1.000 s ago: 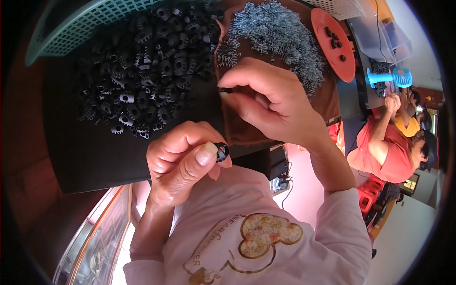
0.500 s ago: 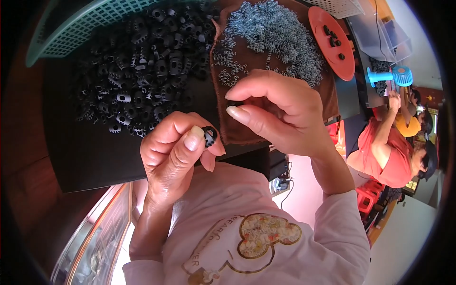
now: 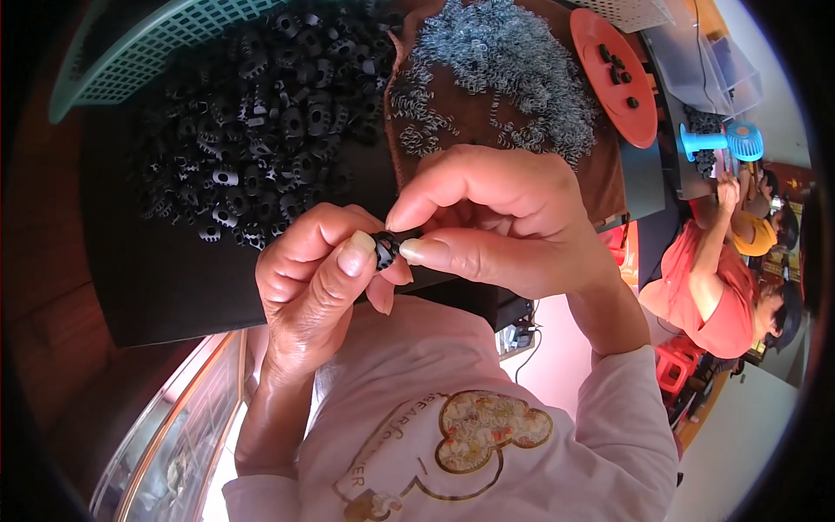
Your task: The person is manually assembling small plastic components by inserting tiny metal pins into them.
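My left hand is closed, pinching a small black plastic piece with ridged edges between thumb and fingers. My right hand has come up against it, its thumb and index finger closed on a small dark part that is mostly hidden. The two parts meet or nearly meet; whether one sits inside the other I cannot tell. Left of and beyond my hands lies a heap of black plastic pieces with holes and toothed edges. A pile of small metal coil springs rests on a brown cloth straight ahead.
A red plate with several small black parts stands at the far right. Behind the heap leans a green plastic basket. Farther right are clear bins, a blue fan and people, one in a red shirt.
My right hand has moved left and down with its small dark part, up to the black piece. The left hand has stayed in place with its grip unchanged.
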{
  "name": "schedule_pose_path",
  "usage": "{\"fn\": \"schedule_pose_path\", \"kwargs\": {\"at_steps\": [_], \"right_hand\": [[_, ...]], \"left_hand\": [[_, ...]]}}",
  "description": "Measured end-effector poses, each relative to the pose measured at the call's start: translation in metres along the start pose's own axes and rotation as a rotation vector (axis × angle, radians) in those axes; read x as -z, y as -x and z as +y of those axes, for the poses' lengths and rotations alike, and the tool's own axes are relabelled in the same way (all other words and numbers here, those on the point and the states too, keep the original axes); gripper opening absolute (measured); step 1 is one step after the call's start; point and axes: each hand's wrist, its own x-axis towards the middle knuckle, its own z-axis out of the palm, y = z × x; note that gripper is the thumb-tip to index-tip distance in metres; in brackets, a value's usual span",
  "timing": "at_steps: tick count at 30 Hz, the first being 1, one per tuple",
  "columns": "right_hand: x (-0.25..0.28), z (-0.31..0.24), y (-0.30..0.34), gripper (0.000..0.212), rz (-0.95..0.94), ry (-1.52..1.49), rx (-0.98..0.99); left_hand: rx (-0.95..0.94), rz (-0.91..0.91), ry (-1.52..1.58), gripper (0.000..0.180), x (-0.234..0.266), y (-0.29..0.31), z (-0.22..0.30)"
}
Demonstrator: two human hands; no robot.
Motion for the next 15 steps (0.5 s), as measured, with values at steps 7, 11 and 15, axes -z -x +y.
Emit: {"fn": "schedule_pose_path", "kwargs": {"at_steps": [7, 11, 15], "right_hand": [[0.0016, -0.0056, -0.0016, 0.005, -0.018, 0.024, -0.021], [0.0010, -0.0057, -0.0012, 0.005, -0.032, 0.015, -0.022], [-0.0055, -0.0012, 0.0011, 0.004, 0.041, -0.065, -0.028]], "left_hand": [[0.000, -0.011, -0.015, 0.025, 0.0015, 0.0011, 0.0008], [0.008, -0.017, -0.022, 0.025, 0.0025, 0.0028, 0.0025], [0.004, -0.023, -0.022, 0.024, 0.0018, 0.0026, 0.0032]]}}
